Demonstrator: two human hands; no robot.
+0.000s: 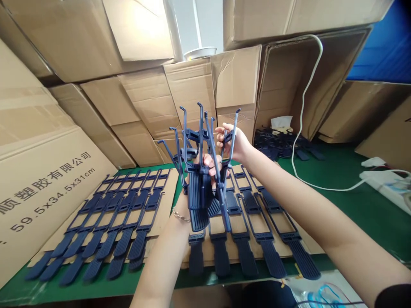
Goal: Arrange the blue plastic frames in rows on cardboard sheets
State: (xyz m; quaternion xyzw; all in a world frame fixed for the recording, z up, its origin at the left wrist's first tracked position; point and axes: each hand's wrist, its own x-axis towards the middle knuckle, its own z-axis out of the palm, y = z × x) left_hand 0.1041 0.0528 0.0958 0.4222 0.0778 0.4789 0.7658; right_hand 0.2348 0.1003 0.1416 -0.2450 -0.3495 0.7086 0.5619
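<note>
Holding a bunch of blue plastic pieces (pixel 201 188) upright above the green table (pixel 337 201), the left hand (pixel 210 164) is closed round their ribbed ends; the right hand (pixel 233 143) pinches 1 thin arm near the top. Drawing it straight up would likely avoid snags. Laid-out rows (pixel 105 222) lie close below; boxes (pixel 48 179) crowd left and behind, and a cable (pixel 302 128) trails right.

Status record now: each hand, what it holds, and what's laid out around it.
left hand: raised, closed on bundle of dark blue plastic parts
right hand: pinching one upright stem of that bundle
laid out: rows of matching parts on cardboard sheets, green table
behind: cardboard boxes, white cable
</note>
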